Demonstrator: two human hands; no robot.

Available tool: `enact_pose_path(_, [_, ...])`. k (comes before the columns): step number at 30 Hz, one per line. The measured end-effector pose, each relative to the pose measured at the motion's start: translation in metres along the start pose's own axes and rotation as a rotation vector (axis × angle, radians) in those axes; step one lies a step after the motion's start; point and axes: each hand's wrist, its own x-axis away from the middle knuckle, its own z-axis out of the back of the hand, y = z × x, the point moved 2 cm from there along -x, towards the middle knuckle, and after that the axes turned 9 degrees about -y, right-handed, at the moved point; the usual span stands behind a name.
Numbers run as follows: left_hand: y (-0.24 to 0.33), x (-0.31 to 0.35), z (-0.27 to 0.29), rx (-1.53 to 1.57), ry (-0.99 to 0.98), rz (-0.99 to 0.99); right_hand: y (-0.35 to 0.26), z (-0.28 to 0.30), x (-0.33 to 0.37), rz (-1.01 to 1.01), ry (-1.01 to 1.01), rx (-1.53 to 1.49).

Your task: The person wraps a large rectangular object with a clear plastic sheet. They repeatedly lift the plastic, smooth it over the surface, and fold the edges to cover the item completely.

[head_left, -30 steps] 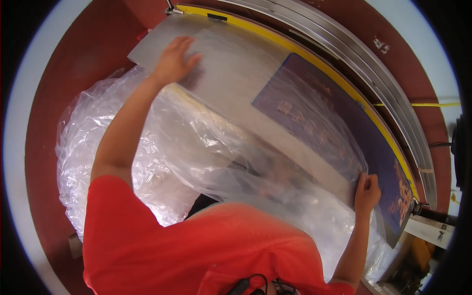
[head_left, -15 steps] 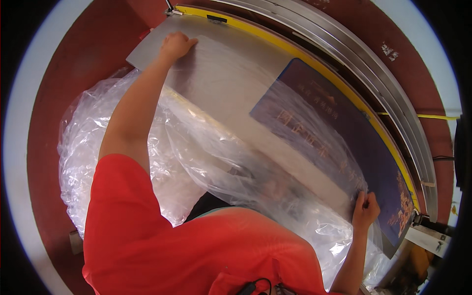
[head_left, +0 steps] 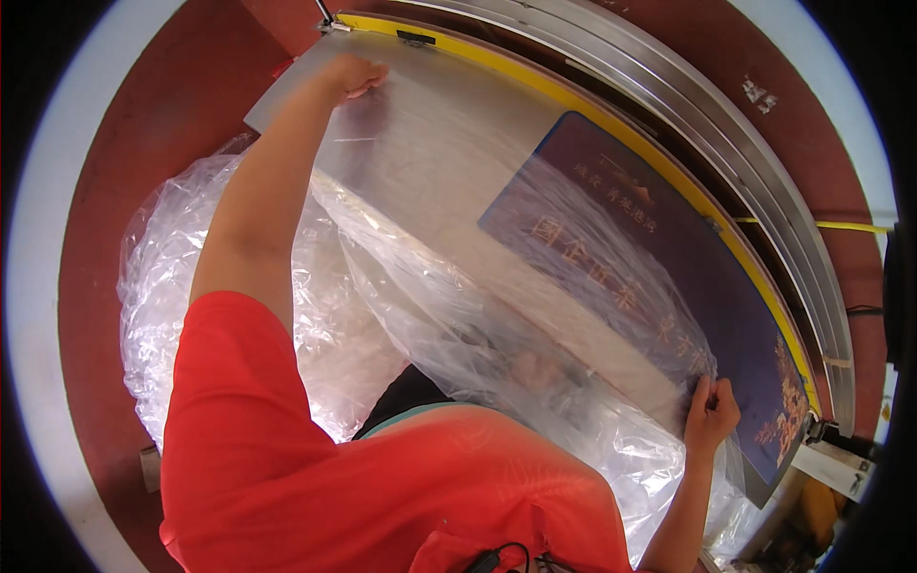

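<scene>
A thin clear plastic film (head_left: 411,258) spreads across a long flat silver-grey panel (head_left: 458,72). At the panel's far left end, my left hand (head_left: 356,78) is closed, with its fingers pinching the edge of the film. My right hand (head_left: 712,409) grips the film's gathered edge near the panel's right end, thumb and fingers pressed together. Between the two hands the film hangs toward me in loose folds and partly covers a dark purple printed area (head_left: 712,267) with light lettering and an orange floral pattern.
Bunched plastic film (head_left: 181,258) lies in a large heap on the left. A yellow strip (head_left: 659,153) with small dark clips borders the panel's far edge, and silver metal rails (head_left: 726,124) run behind it. A yellow cord (head_left: 845,226) comes in from the right.
My left hand has turned slightly and its forearm has swung a little, while the film has shifted near it. My right hand stays almost in place.
</scene>
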Motion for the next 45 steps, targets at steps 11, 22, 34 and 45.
enact_pose_path(11, [-0.031, -0.066, 0.006, -1.018, 0.634, -0.030, 0.003, -0.005, -0.037, -0.053, -0.134, 0.024])
enact_pose_path(22, [-0.094, -0.183, 0.104, -1.196, 0.638, -0.393, 0.169, 0.175, 0.195, -1.020, -0.535, -0.678])
enact_pose_path(34, [-0.085, -0.161, 0.088, -1.143, 0.606, -0.201, 0.241, 0.025, 0.208, -0.820, -0.297, 0.186])
enact_pose_path(45, [-0.094, -0.140, 0.086, -1.195, 0.592, -0.357, 0.279, 0.019, 0.183, -1.156, 0.138, -0.675])
